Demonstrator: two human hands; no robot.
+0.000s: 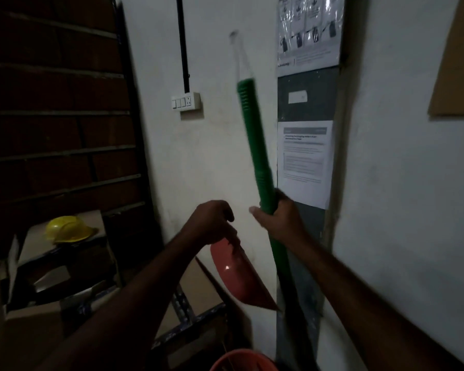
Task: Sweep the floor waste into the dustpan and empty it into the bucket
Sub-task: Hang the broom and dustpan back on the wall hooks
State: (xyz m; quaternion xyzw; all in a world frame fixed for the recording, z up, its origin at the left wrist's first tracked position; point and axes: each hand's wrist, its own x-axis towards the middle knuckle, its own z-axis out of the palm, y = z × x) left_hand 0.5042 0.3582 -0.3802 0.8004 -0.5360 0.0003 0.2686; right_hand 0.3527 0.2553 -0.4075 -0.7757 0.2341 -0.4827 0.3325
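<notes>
Head view: right hand (281, 218) wrapped tight round the green broom handle (252, 135), low on the ribbed grip. Left hand (212, 223), just left of the handle, fingers curled on the top of the red dustpan (241, 279), which hangs blade-down. String loop (239, 54) at the handle's top reaches a wall hook. Bucket (241, 360) sits below the handle, slightly left. No floor waste in view. Likely the hook step: move the handle straight along the loop and keep the dustpan away from it.
</notes>
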